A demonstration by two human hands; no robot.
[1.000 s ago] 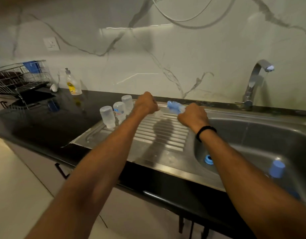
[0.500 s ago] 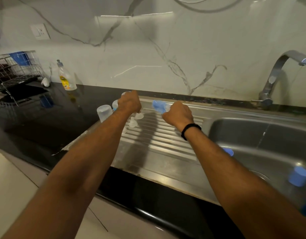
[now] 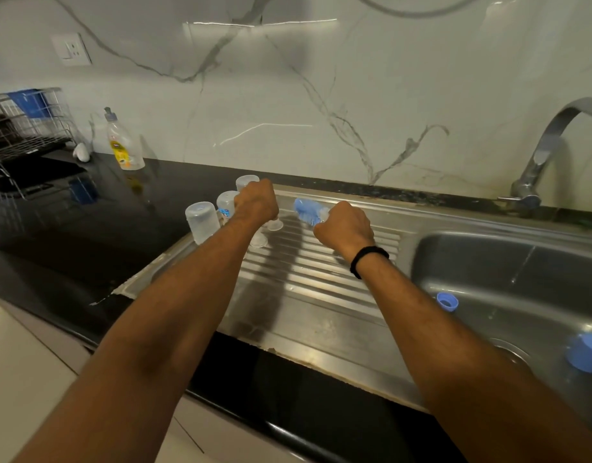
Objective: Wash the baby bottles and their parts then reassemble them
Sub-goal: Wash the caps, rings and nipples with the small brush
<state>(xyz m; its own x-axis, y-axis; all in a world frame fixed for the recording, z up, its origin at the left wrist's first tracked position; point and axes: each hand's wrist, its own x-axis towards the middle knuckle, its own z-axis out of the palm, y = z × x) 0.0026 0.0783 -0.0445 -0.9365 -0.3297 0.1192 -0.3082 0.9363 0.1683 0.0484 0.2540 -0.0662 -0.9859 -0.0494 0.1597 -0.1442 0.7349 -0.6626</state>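
Drainboard (image 3: 308,295), bottle (image 3: 306,210) part-hidden in R hand (image 3: 344,225)

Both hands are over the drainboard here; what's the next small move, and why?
Probably the left hand lifts a clear nipple toward the blue collar gripped by the right hand: the nipples stand just below the left hand, and bottles wait upturned beside it.

The drainboard (image 3: 321,295) is ribbed dull steel, the counter (image 3: 54,245) glossy black, the bottles (image 3: 202,222) translucent plastic.
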